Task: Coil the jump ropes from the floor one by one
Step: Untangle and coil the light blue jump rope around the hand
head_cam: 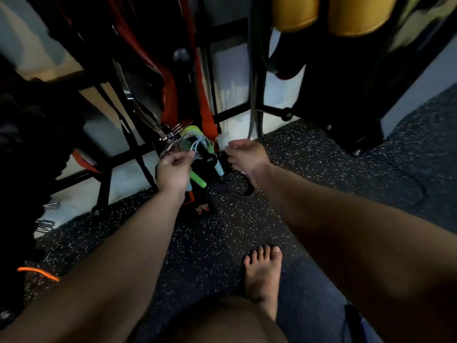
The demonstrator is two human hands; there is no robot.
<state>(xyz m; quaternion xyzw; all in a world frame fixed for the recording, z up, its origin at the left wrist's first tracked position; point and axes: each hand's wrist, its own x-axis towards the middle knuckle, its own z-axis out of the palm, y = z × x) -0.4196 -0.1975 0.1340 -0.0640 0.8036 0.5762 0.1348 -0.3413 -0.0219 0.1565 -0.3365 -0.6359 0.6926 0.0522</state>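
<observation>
Jump ropes in a bundle, left hand fingers pinching them, right hand fingers loose.

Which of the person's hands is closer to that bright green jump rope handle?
Left. The left hand is right beside the green handle, pinching the pale blue cord; the right hand hovers open farther right, past the blue handle.

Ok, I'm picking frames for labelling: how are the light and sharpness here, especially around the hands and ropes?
Head view: dim overall, the rack at the top nearly black; motion blur smears the left hand and the jump ropes it grips; the right hand is soft too; the speckled floor and bare foot read sharper; wide-angle lens bends the edges.
</observation>
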